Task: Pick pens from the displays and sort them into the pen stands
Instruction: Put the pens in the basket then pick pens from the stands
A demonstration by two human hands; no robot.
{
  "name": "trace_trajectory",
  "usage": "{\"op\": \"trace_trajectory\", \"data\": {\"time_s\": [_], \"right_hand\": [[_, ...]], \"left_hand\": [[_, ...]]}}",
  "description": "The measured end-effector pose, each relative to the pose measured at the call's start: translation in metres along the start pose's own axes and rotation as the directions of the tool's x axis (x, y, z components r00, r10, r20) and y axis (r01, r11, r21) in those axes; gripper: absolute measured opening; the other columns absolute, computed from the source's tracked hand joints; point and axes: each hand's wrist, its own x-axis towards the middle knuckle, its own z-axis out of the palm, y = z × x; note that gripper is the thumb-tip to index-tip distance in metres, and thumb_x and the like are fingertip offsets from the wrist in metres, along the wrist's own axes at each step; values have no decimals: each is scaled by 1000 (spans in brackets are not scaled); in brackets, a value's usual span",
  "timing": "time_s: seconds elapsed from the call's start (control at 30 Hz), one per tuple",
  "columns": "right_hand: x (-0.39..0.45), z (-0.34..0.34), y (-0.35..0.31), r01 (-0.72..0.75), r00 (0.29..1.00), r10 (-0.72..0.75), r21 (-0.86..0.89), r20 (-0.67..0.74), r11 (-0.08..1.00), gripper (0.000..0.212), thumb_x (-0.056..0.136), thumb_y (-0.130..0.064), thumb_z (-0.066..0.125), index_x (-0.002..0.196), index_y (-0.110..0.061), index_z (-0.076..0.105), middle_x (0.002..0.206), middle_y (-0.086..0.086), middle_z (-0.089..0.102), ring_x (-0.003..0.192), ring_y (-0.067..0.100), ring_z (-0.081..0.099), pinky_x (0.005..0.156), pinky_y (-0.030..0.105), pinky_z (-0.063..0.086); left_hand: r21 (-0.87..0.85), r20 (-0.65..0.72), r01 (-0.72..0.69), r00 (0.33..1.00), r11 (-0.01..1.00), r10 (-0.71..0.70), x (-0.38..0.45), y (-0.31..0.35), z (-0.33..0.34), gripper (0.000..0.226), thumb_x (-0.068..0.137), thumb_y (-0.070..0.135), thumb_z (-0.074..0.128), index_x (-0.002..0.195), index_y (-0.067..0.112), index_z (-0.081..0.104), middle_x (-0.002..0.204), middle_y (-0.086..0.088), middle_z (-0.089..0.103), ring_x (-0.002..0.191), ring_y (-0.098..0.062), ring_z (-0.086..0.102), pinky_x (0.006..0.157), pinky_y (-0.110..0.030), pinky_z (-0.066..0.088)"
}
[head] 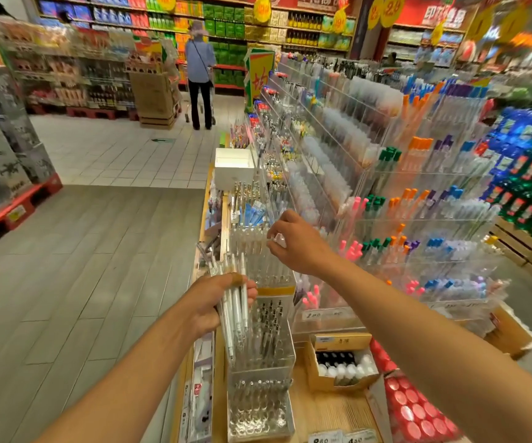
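Left hand [216,302]: grip curled round white pens [234,302] | right hand [293,241]: pinching, content unclear | advice: seat pens upright, 12 o'clock clear stand [258,251].

Access: floor [82,251] open at left; right blocked by tiered acrylic pen racks [418,219]; clear pen stands [258,362] and cardboard box [341,362] crowd the table [322,414]

Bare forearms, no sleeves visible
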Motion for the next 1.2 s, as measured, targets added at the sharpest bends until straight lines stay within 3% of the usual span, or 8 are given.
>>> {"op": "trace_trajectory", "data": {"time_s": [0.3, 0.43, 0.5, 0.7, 0.87, 0.97, 1.1, 1.2], "right_hand": [[10, -9, -7, 0, 997, 2, -28, 74, 1000, 23, 91, -32, 63, 111, -20, 66, 101, -5, 42, 91, 18, 52, 74, 32, 45], [5, -11, -14, 3, 1000, -2, 189, -1, 982, 18, 91, -24, 63, 108, -19, 67, 93, -5, 54, 78, 8, 51, 70, 24, 37], [2, -13, -17, -66, 990, 16, 355, 142, 933, 17, 94, -22, 60, 108, -17, 68, 87, -7, 61, 71, 2, 53, 66, 20, 38], [-6, -10, -15, -399, 876, -27, 754, 482, 521, 27, 99, -13, 53, 123, -5, 61, 70, -3, 61, 55, 9, 41, 49, 20, 34], [-7, -4, -10, -486, 854, -125, 861, 504, 154, 21, 95, -6, 54, 115, -6, 62, 76, -3, 59, 62, 11, 50, 59, 21, 43], [-4, -3, -12, -460, 882, -89, 886, 464, 60, 8, 91, -10, 59, 99, -7, 61, 85, 6, 62, 64, 12, 56, 59, 20, 49], [9, -12, -11, -294, 944, 188, 950, 272, 105, 9, 92, -13, 60, 93, -5, 55, 83, 10, 64, 58, 12, 59, 55, 22, 50], [19, -20, -6, -109, 955, 296, 911, -15, 397, 11, 92, -15, 63, 89, -10, 54, 80, 15, 66, 56, 16, 61, 52, 25, 49]], "left_hand": [[-4, 6, -23, 1000, 1000, 23, -1, 2, 6, 15, 91, 1, 61, 89, -12, 68, 73, -21, 72, 57, -23, 71, 49, -28, 58], [-31, 66, -11, 998, 999, 13, 1, 2, 6, 15, 91, 4, 62, 94, -10, 67, 74, -18, 70, 58, -22, 69, 55, -28, 59], [-42, 97, -7, 995, 999, 11, 0, 2, 7, 17, 89, 6, 64, 95, -9, 68, 75, -17, 69, 60, -21, 69, 58, -28, 60], [-39, 130, -17, 991, 999, 22, -3, -2, 8, 29, 73, 8, 70, 95, -10, 68, 76, -18, 72, 62, -21, 72, 55, -27, 59], [-74, 237, 16, 971, 997, 2, -2, 2, 6, 21, 80, 13, 65, 81, -4, 77, 70, -14, 69, 56, -18, 68, 55, -25, 58], [-89, 259, 18, 966, 996, 6, -1, 4, 7, 23, 82, 15, 65, 84, -5, 77, 73, -15, 69, 59, -19, 69, 57, -26, 59], [-144, 137, 53, 990, 988, -33, 5, 4, 6, 17, 90, 9, 61, 94, -7, 66, 73, -18, 68, 56, -22, 68, 53, -29, 60], [-191, -47, 33, 998, 981, -43, 13, 1, -3, 10, 95, 6, 58, 91, -1, 63, 70, -17, 70, 53, -21, 70, 48, -29, 59]]}}
